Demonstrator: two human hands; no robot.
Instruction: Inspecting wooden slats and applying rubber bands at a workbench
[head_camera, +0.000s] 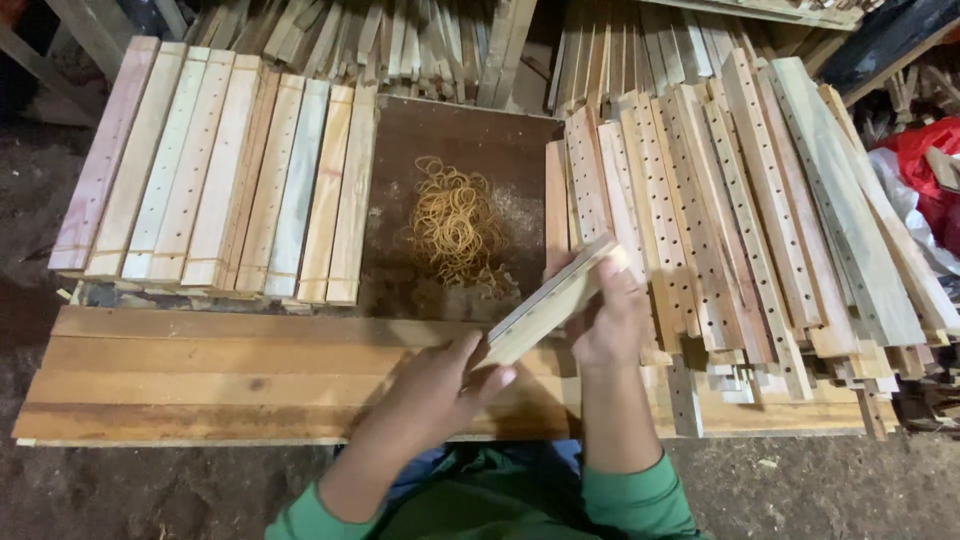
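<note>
Both my hands hold a small bundle of wooden slats (545, 305) with drilled holes along its edge, tilted up to the right above the bench. My left hand (445, 385) grips its lower near end. My right hand (608, 318) wraps around its upper far end. A loose heap of yellow rubber bands (455, 225) lies on the dark brown board (440, 130) just beyond the bundle. Green sleeves cover my forearms.
A neat row of banded slat bundles (220, 170) lies to the left. A big loose pile of drilled slats (740, 200) lies to the right. Plank bench (200, 375) in front; more sticks (400, 40) at the back; red bag (925, 160) at far right.
</note>
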